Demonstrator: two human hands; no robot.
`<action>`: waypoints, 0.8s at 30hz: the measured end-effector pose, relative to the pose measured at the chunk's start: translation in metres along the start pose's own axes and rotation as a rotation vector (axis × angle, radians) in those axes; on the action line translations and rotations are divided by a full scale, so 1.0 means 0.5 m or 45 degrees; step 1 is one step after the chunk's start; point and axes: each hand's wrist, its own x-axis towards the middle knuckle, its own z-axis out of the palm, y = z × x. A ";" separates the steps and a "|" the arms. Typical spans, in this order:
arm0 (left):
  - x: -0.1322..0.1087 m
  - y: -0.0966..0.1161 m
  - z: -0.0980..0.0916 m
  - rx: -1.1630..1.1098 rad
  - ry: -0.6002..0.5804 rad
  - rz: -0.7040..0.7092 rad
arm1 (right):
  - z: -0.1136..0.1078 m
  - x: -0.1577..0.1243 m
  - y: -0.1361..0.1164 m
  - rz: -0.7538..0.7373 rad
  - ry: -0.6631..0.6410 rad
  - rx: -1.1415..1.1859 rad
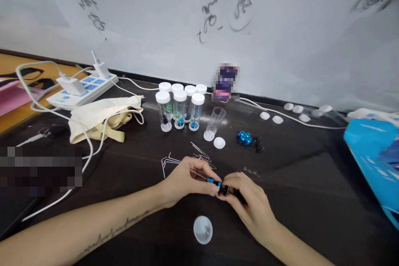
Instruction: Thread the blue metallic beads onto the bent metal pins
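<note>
My left hand (pixel 187 181) pinches a small black-and-blue cylindrical piece (pixel 214 182) between thumb and fingers. A thin metal rod (pixel 199 174) runs from that piece back under the left fingers. Fingers bent, my right hand (pixel 254 203) grips a black part (pixel 240 195) at the other end of the piece; its exact kind is hidden. Below the hands stands a small white cup (pixel 203 230) with a tiny metal bit inside. Bent hex keys (pixel 170 160) and thin wires (pixel 201 151) lie just beyond the left hand.
Several capped clear tubes (pixel 180 110) stand at the back, beside an uncapped tube (pixel 214 124) and a white cap (pixel 219 143). Blue parts (pixel 245 137) and black screws (pixel 258 144) lie right. A power strip (pixel 84 91), cloth bag (pixel 99 116) and cables occupy the left; a blue package (pixel 368 153), the right.
</note>
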 end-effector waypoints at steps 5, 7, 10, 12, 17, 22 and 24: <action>-0.002 0.000 0.000 -0.008 -0.013 -0.024 | -0.001 0.000 -0.003 0.020 0.003 0.007; -0.002 0.000 0.000 -0.008 -0.024 -0.023 | -0.002 0.002 -0.003 0.021 -0.021 0.007; -0.001 0.000 -0.001 0.000 -0.016 -0.020 | -0.003 0.004 -0.004 0.016 -0.042 -0.007; 0.000 0.000 -0.001 0.006 0.000 -0.019 | -0.003 0.004 -0.004 0.019 -0.040 -0.023; -0.002 0.000 0.000 0.002 0.020 -0.018 | -0.003 0.001 -0.003 -0.024 -0.015 -0.005; -0.002 0.000 0.001 -0.011 -0.006 -0.023 | -0.003 0.001 -0.004 0.001 -0.019 -0.011; -0.001 0.000 0.001 -0.008 -0.017 -0.025 | -0.004 0.002 -0.004 0.019 -0.050 -0.022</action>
